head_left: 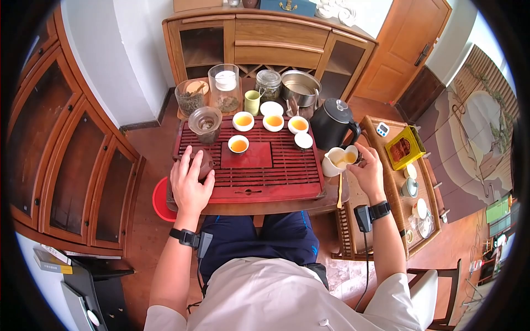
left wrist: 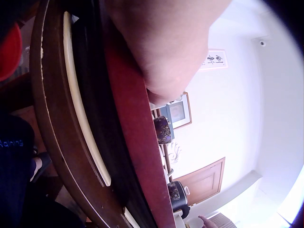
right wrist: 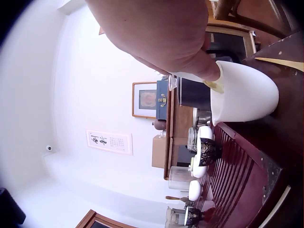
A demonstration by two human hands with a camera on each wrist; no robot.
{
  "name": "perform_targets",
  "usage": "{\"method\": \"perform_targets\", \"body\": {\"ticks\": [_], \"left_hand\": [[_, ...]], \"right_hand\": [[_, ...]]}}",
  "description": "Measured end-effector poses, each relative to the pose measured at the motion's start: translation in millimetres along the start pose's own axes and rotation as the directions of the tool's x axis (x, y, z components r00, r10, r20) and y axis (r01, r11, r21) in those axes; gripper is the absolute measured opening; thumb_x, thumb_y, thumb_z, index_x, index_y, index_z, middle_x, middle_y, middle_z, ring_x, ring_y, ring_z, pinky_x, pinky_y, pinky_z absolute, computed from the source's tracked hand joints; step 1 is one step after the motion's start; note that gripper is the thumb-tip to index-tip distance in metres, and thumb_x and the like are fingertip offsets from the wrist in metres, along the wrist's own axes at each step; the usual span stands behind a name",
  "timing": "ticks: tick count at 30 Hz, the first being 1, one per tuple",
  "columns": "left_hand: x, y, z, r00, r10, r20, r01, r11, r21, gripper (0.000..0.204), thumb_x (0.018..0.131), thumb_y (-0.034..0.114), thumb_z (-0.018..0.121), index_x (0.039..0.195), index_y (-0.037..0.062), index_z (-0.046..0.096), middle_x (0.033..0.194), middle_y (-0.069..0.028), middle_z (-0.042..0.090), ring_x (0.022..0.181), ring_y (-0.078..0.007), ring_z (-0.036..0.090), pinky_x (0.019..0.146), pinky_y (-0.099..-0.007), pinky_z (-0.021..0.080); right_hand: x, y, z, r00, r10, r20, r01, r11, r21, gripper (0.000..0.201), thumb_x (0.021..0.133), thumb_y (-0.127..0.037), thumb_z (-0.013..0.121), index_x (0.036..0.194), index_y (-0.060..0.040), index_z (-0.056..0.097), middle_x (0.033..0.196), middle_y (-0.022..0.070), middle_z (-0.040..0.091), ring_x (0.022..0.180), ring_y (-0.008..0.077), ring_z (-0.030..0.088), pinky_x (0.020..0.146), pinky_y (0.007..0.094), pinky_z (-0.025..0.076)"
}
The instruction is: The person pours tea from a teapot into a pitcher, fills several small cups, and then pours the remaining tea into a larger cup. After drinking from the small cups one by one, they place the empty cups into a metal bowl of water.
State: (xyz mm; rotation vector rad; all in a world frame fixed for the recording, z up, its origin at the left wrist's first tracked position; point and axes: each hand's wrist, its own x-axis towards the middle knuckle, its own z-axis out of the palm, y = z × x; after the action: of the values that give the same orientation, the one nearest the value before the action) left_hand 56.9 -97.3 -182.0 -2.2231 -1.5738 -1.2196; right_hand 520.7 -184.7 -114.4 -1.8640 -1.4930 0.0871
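On the left front of the red slatted tea tray, my left hand rests over a dark brown clay pot, fingers spread and fairly straight. Its fingertips are hidden in the left wrist view. My right hand pinches a small white-rimmed teacup, tilted over the mouth of a white pitcher. Yellowish tea shows at the cup's lip. In the right wrist view the fingers meet right above the rim of the pitcher. Several teacups of amber tea, one of them this cup, stand on the tray.
A black kettle stands behind the pitcher. A glass strainer vessel sits at the tray's left back, with jars and a steel pot beyond. A wooden tea pick lies by the pitcher. A wicker stand is on the right.
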Motion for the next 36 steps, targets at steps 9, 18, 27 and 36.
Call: {"method": "perform_targets", "body": {"ticks": [9,18,27,36], "left_hand": [[-0.4,-0.6,1.2,1.0,0.006,-0.019,-0.006,1.0,-0.001,0.061,0.081,0.023,0.083,0.139,0.0123,0.067,0.154,-0.0127,0.056,0.125,-0.0415,0.058,0.109,-0.0542,0.046],[-0.2,-1.2,1.7,1.0,0.005,-0.023,-0.005,1.0,-0.009,0.06,0.081,0.023,0.083,0.138,0.0117,0.068,0.154,-0.0124,0.056,0.123,-0.0414,0.058,0.109,-0.0541,0.046],[-0.1,1.8,-1.7,1.0,-0.008,0.004,0.008,1.0,0.0,0.061,0.082,0.022,0.083,0.139,0.0105,0.067,0.155,-0.0133,0.056,0.127,-0.0408,0.058,0.111,-0.0532,0.045],[0.3,2.0,-2.3,1.0,-0.017,0.026,0.017,1.0,0.003,0.061,0.083,0.021,0.083,0.14,0.0098,0.066,0.155,-0.0141,0.055,0.132,-0.0407,0.057,0.112,-0.0523,0.045]], "right_hand": [[3.4,-20.4,-4.6,0.965,-0.264,0.007,0.256,0.929,-0.266,0.057,0.076,-0.002,0.081,0.13,-0.0151,0.072,0.123,0.008,0.066,0.089,0.0244,0.071,0.078,0.0378,0.059],[10.8,-23.7,-2.3,0.966,-0.257,-0.036,0.237,0.931,-0.279,0.051,0.076,-0.008,0.086,0.124,-0.0098,0.071,0.119,0.0094,0.069,0.096,0.0286,0.073,0.084,0.0389,0.06],[33.3,-54.4,48.9,1.0,0.013,-0.016,-0.004,0.872,0.489,0.061,0.084,-0.017,0.087,0.134,0.0064,0.063,0.116,0.0162,0.075,0.099,0.0186,0.073,0.086,0.0331,0.059],[44.0,-143.7,116.8,0.967,-0.058,0.249,0.03,0.993,0.116,0.057,0.078,-0.026,0.08,0.125,0.0044,0.069,0.112,0.0285,0.075,0.109,0.0413,0.073,0.097,0.0474,0.057]]}}
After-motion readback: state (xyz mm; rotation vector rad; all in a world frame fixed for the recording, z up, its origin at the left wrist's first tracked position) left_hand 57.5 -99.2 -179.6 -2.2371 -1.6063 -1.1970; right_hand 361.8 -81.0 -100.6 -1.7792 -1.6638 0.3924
